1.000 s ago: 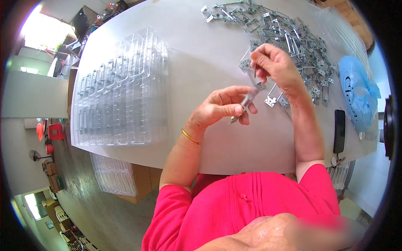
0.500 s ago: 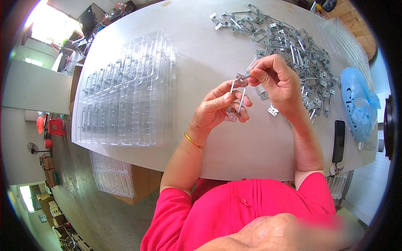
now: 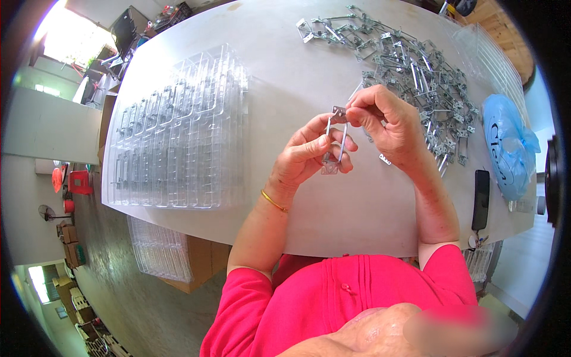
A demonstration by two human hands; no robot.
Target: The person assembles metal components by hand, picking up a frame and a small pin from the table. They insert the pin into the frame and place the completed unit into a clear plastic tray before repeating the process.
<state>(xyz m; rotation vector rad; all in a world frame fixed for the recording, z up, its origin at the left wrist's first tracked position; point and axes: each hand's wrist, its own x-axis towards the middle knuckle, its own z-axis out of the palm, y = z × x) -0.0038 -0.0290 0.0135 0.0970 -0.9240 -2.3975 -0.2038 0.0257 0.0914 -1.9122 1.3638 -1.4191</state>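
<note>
My left hand [image 3: 300, 150] is closed around a small metal bracket [image 3: 339, 114], a frame of two thin rods between punched plates. Its thumb and fingers grip the rods, with one plate above the thumb and the other below, near the curled fingers. My right hand [image 3: 392, 122] pinches at the right side of the upper plate. Whatever lies between those fingertips is hidden. Beyond the right hand spreads a loose heap of similar metal brackets [image 3: 410, 59]. One loose bracket [image 3: 385, 159] shows partly beneath my right wrist.
Clear plastic trays [image 3: 172, 137], stacked and filled with metal parts, stand on the left of the white table [image 3: 279, 77]. On the right lie a blue plastic bag [image 3: 508, 146] and a dark phone [image 3: 481, 199]. A cardboard box [image 3: 205, 262] sits below the table's near edge.
The right fingers have shifted slightly down and left along the upper plate. A thin dark piece seen at their tips is now hidden. The left hand keeps its grip almost unmoved.
</note>
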